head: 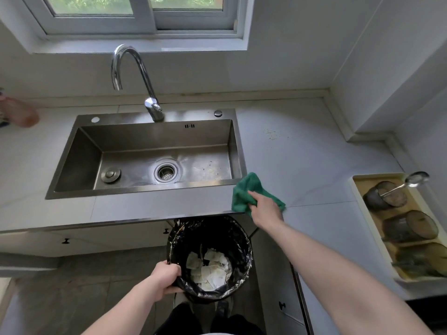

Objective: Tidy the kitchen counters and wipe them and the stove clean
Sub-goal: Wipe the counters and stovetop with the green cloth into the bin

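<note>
1. A steel sink (pixel 84 163) is set into the worktop, with a round drain strainer (pixel 166 172) in its floor and a loose round plug (pixel 110 174) lying to the left of it.
2. A curved chrome tap (pixel 135 76) rises behind the basin.
3. A white-framed window (pixel 135 15) sits above, with green leaves outside.
4. At the right edge, a pale tray (pixel 358 187) holds metal cups lying on their sides; a ladle (pixel 408 181) rests in the farthest one.
5. Dark knobs (pixel 65 241) show on the cupboard fronts below.
</note>
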`<control>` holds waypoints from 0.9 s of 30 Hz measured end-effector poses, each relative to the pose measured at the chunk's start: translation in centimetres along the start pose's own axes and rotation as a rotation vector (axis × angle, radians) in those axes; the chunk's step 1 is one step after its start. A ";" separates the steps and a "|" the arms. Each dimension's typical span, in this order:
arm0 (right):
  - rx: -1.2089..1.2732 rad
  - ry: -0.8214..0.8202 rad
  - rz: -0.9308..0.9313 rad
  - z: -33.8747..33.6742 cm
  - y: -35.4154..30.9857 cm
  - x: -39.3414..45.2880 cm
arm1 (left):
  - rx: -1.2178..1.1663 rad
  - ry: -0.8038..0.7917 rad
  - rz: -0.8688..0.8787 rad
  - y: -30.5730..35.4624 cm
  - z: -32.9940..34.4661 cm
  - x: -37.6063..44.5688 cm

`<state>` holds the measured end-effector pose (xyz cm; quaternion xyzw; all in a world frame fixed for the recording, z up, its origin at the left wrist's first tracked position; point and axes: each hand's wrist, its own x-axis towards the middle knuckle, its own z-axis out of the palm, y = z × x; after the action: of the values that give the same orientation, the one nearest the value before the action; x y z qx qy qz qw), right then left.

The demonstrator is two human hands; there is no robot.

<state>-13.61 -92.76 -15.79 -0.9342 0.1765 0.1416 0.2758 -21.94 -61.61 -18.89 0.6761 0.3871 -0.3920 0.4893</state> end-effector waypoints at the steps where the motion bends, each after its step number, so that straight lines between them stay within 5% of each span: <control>1: -0.006 -0.036 -0.020 1.4 -0.8 -0.8 | -0.003 -0.002 -0.001 0.0 -0.2 0.1; 6: -0.013 -0.263 -0.293 6.5 -5.7 -5.7 | 0.007 -0.005 -0.008 0.3 -1.5 0.7; 9: 0.039 -0.213 -0.366 6.7 -7.8 -6.7 | 0.035 -0.017 -0.015 0.7 -2.9 1.0; 18: 0.225 0.355 -0.067 -1.8 -6.1 3.2 | 0.087 -0.062 -0.018 1.1 -7.1 2.0; 27: 0.055 0.324 0.101 -2.2 -4.8 10.5 | 0.115 -0.099 -0.002 1.4 -9.8 3.1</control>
<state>-1.88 -92.85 -15.53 -0.9269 0.2692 -0.0020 0.2616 -17.93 -52.03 -19.13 0.6824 0.3399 -0.4470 0.4680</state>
